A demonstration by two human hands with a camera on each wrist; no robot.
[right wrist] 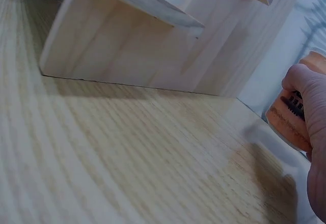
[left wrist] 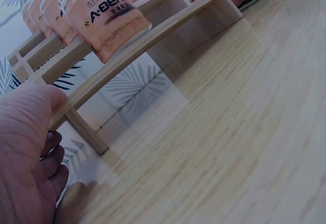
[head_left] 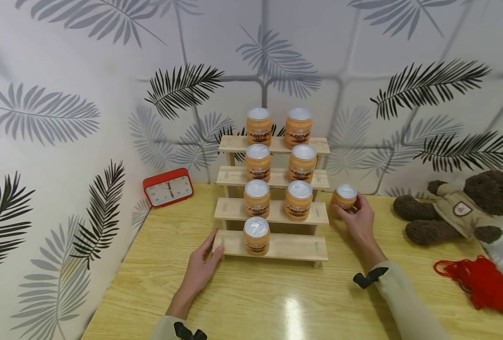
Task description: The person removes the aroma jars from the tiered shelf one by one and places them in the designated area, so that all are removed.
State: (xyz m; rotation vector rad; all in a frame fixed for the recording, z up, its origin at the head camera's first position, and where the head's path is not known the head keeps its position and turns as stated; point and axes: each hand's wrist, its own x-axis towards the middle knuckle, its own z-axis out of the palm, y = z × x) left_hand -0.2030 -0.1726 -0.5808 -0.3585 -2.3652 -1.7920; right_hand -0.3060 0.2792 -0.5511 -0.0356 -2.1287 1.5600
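Observation:
A four-step wooden display stand holds orange-labelled jars with silver lids: two on each of the upper three steps, and a single jar left of centre on the lowest. My left hand grips the left end of the lowest step. Its thumb lies on the step's corner and the fingers curl beside it in the left wrist view. To the right of the stand, my right hand holds another jar between thumb and fingers. In the right wrist view this jar appears raised above the table, tilted.
A red clock stands at the table's back left. On the right lie a brown teddy bear and a bundle of red yarn. A leaf-patterned wall rises behind the wood-grain table.

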